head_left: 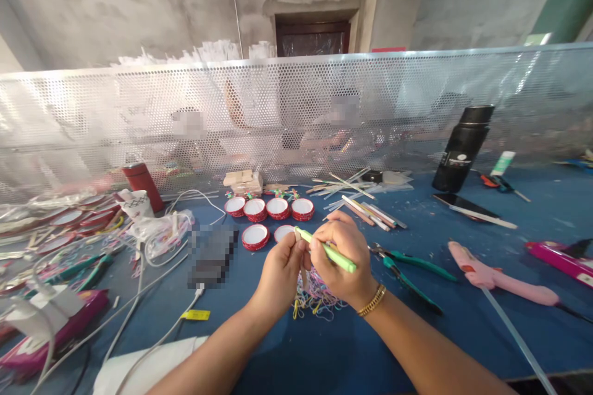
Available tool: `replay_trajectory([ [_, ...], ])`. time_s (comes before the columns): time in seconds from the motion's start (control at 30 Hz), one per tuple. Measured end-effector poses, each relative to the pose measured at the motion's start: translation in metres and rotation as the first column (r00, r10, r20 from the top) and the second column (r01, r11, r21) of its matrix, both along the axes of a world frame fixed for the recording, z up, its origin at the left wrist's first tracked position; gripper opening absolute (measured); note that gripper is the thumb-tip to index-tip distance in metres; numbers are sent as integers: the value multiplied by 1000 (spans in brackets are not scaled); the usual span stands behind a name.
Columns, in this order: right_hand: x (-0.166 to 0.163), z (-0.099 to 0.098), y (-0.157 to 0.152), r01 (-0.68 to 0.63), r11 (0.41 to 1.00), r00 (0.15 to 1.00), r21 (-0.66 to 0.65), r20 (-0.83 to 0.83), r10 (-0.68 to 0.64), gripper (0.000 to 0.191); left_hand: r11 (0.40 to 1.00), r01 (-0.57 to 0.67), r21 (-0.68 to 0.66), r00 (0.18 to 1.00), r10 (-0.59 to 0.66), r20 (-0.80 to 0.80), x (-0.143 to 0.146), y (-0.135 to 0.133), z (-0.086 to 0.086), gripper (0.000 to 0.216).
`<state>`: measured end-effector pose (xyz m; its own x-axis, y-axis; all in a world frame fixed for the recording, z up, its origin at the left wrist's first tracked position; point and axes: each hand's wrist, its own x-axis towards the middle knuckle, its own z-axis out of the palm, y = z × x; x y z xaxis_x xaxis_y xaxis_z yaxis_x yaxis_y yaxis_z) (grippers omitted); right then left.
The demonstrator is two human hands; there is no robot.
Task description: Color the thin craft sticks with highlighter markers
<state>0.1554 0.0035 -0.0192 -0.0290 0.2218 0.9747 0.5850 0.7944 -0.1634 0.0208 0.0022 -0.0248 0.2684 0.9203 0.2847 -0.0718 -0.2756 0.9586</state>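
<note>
My right hand (345, 253) is closed round a light green marker pen (340, 257), held like for writing. Its tip meets a small pale piece at the fingertips of my left hand (283, 262). Those fingers are pinched on a thin, flat wooden stick (304, 279), whose lower end shows below them; the rest is mostly hidden. Under both hands lies a heap of colourful thin strings (319, 299). Just beyond are small round red-rimmed tins with white insides (255, 236), in two rows, one partly covered by my left hand.
Pliers (407, 265) and a pink glue gun (500, 274) lie to the right, near a black bottle (463, 148). Sticks (370, 213) lie behind the hands. A dark phone (213, 256) with a cable and a red flask (142, 185) are left. A perforated metal screen (259, 99) bounds the back.
</note>
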Motion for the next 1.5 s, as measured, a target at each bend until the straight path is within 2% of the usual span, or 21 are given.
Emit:
replay_trajectory([
  [0.57,0,1,0,4,1000,1000,-14,7,-4,13,1000,-3,-17,1000,3,-9,-1,0,1,43],
  [0.8,4,2,-2,-23,999,999,-36,-37,21,11,1000,1,-25,1000,0,17,-4,4,-6,44],
  [0.97,4,4,-3,-87,991,995,-101,-51,82,19,997,18,-75,998,-13,66,-4,4,-4,49],
  [1.17,1,-2,1,-33,992,997,-124,-80,23,4,991,25,-130,995,-12,96,-1,1,0,52],
  [1.3,2,-2,1,-30,996,999,-89,-17,29,15,989,42,-145,994,-26,110,0,2,-1,53],
  [1.5,0,-1,1,-21,996,999,-92,-35,18,11,984,65,-164,989,-42,142,0,1,0,51],
])
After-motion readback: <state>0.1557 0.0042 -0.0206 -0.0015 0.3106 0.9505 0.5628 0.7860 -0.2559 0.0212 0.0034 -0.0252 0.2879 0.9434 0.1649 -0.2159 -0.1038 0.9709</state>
